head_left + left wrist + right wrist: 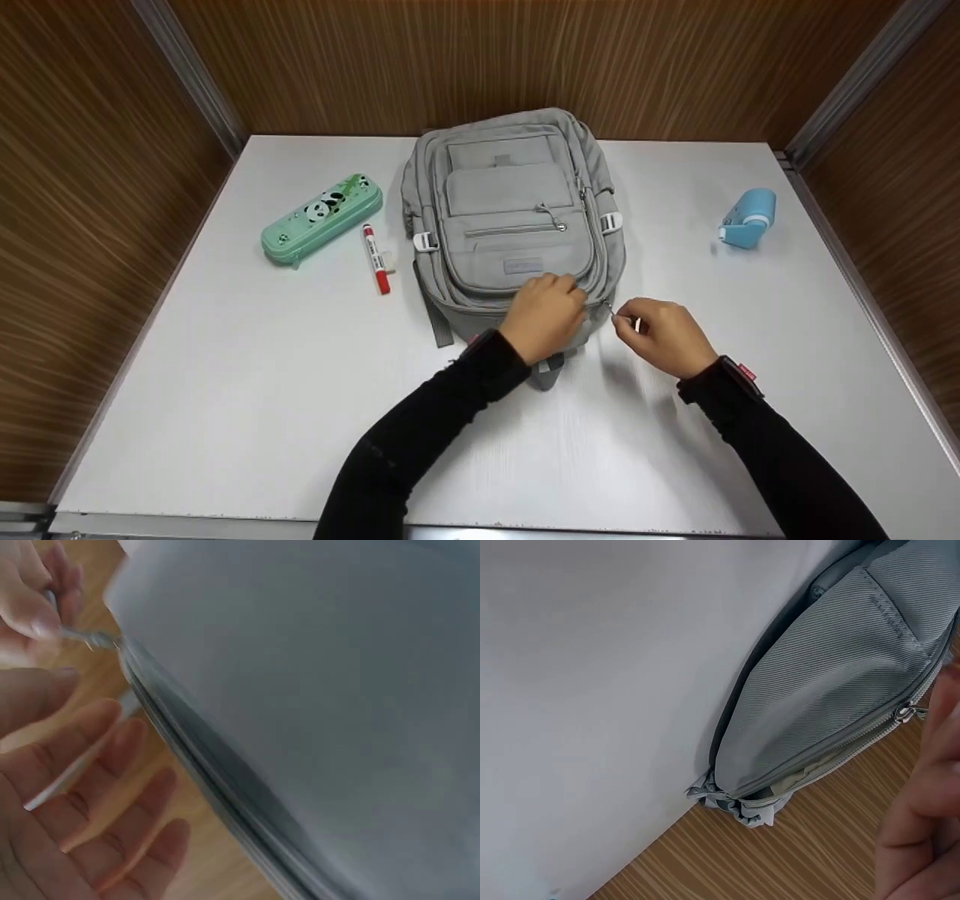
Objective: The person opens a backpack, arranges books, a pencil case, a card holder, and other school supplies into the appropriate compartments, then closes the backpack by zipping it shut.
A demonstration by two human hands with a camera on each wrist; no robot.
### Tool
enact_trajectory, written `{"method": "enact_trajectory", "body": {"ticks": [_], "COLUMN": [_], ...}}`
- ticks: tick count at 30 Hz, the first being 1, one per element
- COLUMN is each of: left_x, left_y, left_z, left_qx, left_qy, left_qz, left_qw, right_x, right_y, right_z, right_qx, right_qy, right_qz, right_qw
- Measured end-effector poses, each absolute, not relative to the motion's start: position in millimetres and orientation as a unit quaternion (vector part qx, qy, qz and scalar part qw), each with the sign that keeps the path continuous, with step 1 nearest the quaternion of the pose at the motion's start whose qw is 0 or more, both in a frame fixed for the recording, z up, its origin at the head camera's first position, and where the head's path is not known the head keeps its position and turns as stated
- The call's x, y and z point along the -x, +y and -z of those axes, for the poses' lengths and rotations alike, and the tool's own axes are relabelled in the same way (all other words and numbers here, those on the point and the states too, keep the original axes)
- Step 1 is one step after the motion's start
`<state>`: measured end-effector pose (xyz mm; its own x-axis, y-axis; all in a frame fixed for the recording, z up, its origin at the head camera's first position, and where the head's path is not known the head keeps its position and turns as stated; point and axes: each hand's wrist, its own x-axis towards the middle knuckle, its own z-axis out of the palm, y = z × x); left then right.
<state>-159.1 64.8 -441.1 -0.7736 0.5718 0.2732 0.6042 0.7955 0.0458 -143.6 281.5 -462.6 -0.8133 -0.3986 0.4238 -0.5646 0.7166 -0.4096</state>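
Note:
A grey backpack (510, 187) lies on the white table, front pockets facing up. At its lower right corner my right hand (664, 337) pinches a metal zipper pull (609, 307) between thumb and forefinger. The zipper slider (904, 714) shows in the right wrist view, with a parted stretch of zipper behind it. My left hand (546, 315) is at the bag's lower front edge. Its fingers appear loosely extended beside the zipper seam in the left wrist view, holding nothing; whether they touch the fabric I cannot tell.
A green panda pencil case (322, 219) lies left of the backpack. Beside it are a red-and-white marker (376, 259) and a small whitish piece (388, 262). A light-blue bottle-like object (748, 217) lies at the right. Wood-grain panels (525, 60) border the table.

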Motion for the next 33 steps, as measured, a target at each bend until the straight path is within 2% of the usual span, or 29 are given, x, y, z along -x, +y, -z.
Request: {"method": "enact_trajectory", "body": {"ticks": [5,10,18,26,33], "left_x": [163,166,166,161,160], "left_y": [99,106,92,70,49], "left_z": [445,449,452,454,448], "left_qx": [0.284,0.272,0.328,0.389,0.416], "left_qy": [-0.952,-0.956,-0.939,-0.912,-0.902], "left_qz": [0.013,0.017,0.074,0.111,0.116], "left_qw": [0.113,0.113,0.065,0.061,0.013], "right_x": [143,144,149,152,158], "right_y": [281,282,290,290,293], "right_z": [465,466,464,471,472], "right_qx": [-0.278,-0.280,-0.244,-0.247,-0.230], "right_qy": [-0.906,-0.904,-0.919,-0.924,-0.930], "right_qz": [-0.274,-0.278,-0.261,-0.257,-0.252], "right_qw": [0.162,0.163,0.165,0.140,0.138]}}
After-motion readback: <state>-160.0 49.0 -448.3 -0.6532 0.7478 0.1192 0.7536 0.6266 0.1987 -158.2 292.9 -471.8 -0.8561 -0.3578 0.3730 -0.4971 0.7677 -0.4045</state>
